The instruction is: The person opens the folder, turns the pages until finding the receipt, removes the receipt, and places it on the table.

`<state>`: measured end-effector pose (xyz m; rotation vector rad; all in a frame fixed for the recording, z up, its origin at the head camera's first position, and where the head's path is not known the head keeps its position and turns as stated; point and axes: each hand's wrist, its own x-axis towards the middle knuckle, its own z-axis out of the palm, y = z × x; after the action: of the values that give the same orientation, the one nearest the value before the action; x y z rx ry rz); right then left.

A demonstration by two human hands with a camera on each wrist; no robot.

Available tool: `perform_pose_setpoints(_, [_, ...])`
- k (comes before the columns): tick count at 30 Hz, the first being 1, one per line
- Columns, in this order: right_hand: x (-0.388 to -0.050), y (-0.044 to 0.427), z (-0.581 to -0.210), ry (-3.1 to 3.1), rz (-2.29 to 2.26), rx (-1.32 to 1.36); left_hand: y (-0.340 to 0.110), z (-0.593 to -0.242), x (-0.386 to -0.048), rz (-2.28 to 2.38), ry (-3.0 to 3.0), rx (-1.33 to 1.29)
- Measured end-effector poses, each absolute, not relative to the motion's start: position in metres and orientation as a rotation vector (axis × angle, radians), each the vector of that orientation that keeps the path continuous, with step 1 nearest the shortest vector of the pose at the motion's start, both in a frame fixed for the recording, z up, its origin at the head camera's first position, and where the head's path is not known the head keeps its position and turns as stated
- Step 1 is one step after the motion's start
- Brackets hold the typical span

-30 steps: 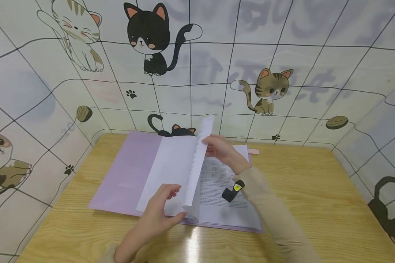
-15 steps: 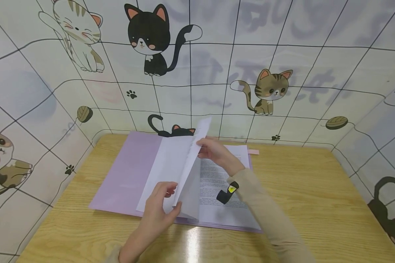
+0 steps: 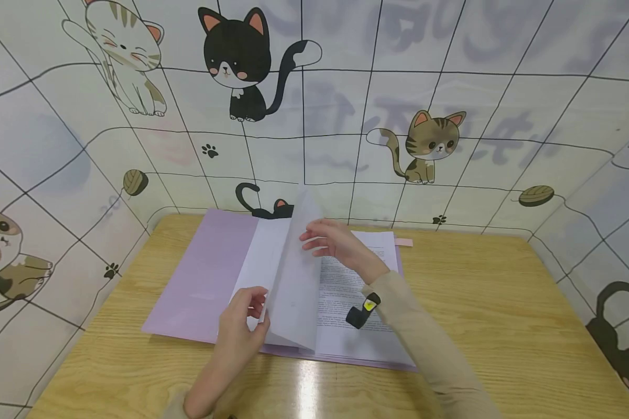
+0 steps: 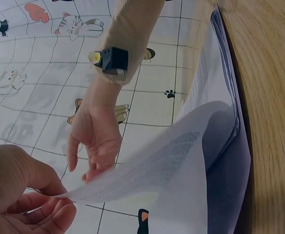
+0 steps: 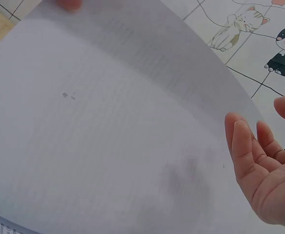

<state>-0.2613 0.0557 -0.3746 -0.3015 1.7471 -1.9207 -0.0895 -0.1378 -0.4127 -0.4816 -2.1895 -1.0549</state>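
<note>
A lilac folder [image 3: 199, 273] lies spread on the table with white printed sheets [image 3: 359, 314] inside. One page [image 3: 296, 279] stands raised mid-turn, its blank back facing right. My left hand [image 3: 241, 323] pinches the near outer edge of this page between thumb and fingers; the left wrist view shows the pinched corner and the page [image 4: 147, 170] curving away. My right hand [image 3: 340, 244] is beside the upper part of the page, fingers loosely extended and holding nothing. In the right wrist view the right hand [image 5: 264, 170] has its thumb apart from the fingers.
The wooden table [image 3: 503, 308] runs beyond the folder on both sides. A pink tab [image 3: 405, 242] sticks out at the folder's upper right. Behind stands a cat-patterned backdrop [image 3: 340, 99]. A black strap with a yellow piece [image 3: 364, 311] sits on the right wrist.
The page has swung further left. My left hand has moved slightly left and taken its near edge, while my right hand has let go of the upper edge and opened.
</note>
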Motion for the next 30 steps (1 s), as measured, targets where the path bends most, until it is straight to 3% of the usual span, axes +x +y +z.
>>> perform_pose_setpoints(10, [-0.262,0.076,-0.383,1.781,-1.901,-0.326,-0.164,-0.428,-0.095,-1.022,-2.224,-0.362])
perform_pose_setpoints(30, [-0.278,0.131,-0.418,1.880,-1.945,-0.078,-0.195,-0.453,-0.097,-1.055,-2.510,-0.113])
